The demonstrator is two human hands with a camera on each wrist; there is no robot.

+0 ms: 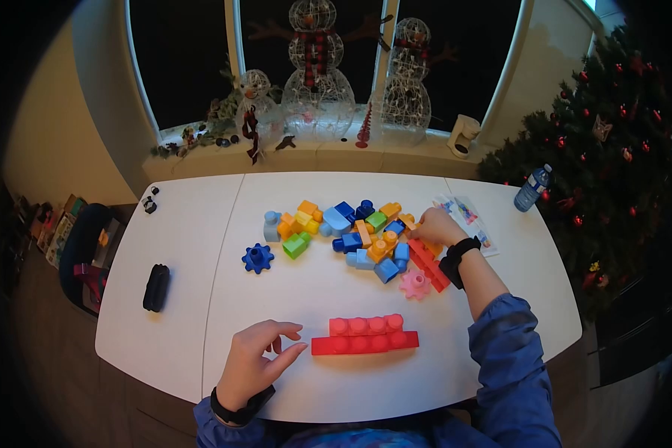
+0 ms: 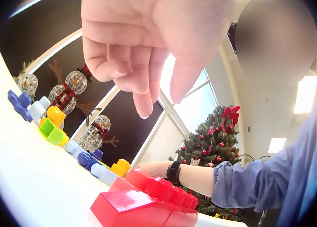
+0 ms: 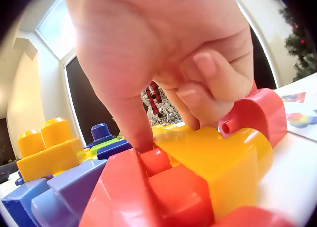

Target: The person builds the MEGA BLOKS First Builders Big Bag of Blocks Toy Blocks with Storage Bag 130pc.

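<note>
Left of the red brick assembly (image 1: 364,343) my left hand (image 1: 257,362) hovers with fingers loosely bent, holding nothing. That assembly has a shorter, lighter red row behind a longer red row. My right hand (image 1: 439,228) reaches down into the right end of the brick pile. In the right wrist view, its thumb touches down by a red brick (image 3: 124,192), beside a yellow-orange brick (image 3: 218,162). The other fingers reach behind that brick, two of them curled; their tips are partly hidden, so a pinch cannot be confirmed. Long red bricks (image 1: 428,267) lie just below this hand.
Blue, yellow, orange and green bricks are heaped mid-table, with a blue gear piece (image 1: 257,258) at left and a pink one (image 1: 415,284) at right. A black case (image 1: 156,288), a water bottle (image 1: 532,188) and printed sheets (image 1: 470,220) lie or stand around them.
</note>
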